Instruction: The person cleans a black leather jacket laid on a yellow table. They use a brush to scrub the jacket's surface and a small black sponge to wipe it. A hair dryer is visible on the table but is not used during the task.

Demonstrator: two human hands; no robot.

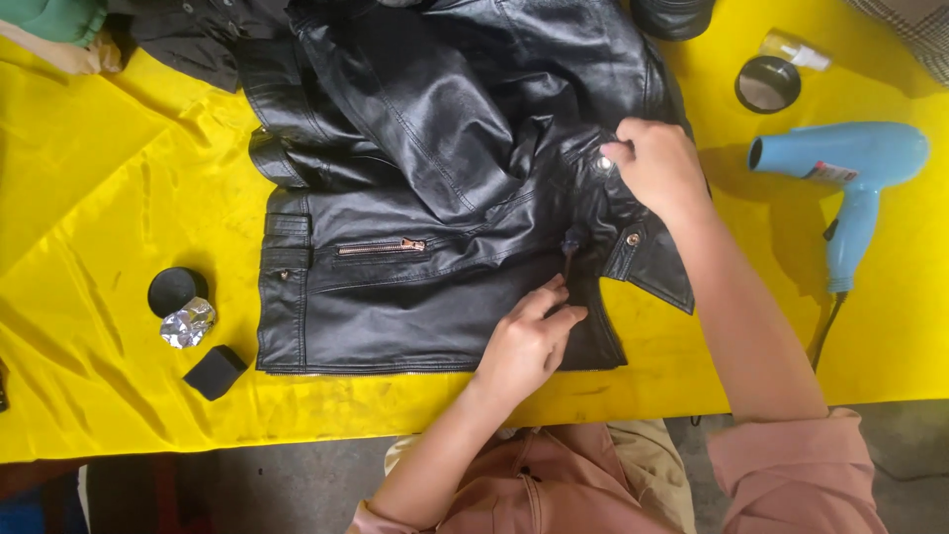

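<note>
A black leather jacket [415, 178] lies spread on a yellow cloth-covered table [109, 188]. My left hand [529, 336] rests on the jacket's lower right part, its fingers pinched on a thin dark tool [570, 249] whose tip touches the leather. My right hand [660, 168] presses on the jacket's right edge beside a metal snap button [603, 163], holding the leather down. A copper zip pocket [381, 247] sits left of both hands.
A blue hair dryer [850, 168] lies at the right with its cord running off the front edge. A round tin lid [767, 84] and small bottle [796, 49] are behind it. At left sit a black round lid [174, 290], crumpled foil [188, 323] and a black sponge block [215, 372].
</note>
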